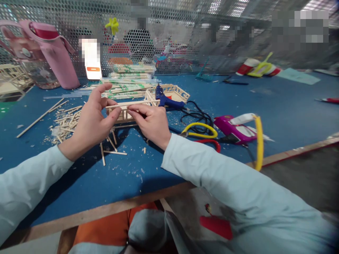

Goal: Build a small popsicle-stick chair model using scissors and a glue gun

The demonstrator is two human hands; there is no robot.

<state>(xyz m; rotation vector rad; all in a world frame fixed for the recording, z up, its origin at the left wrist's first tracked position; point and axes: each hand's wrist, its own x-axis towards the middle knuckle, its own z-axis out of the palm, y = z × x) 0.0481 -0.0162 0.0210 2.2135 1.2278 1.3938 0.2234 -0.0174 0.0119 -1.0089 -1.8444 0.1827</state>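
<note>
A small frame of thin wooden sticks (124,117) stands on the blue table between my hands. Along its top runs a long pale stick (144,102). My left hand (95,118) has its thumb and a finger closed around the left end of the frame's top, while the index finger points up. My right hand (152,121) pinches at the top edge near the middle, thumb and fingertips together; whatever is between those tips is too small to make out. Below the frame, loose stick pieces (115,152) lie on the table.
Broken sticks (69,123) are heaped at left, near a pink bottle (59,56) and a lit phone (93,68). Behind are packaged sticks (127,84) and a blue glue gun (169,101). Yellow-handled pliers (201,129) and a purple glue gun (235,130) lie right.
</note>
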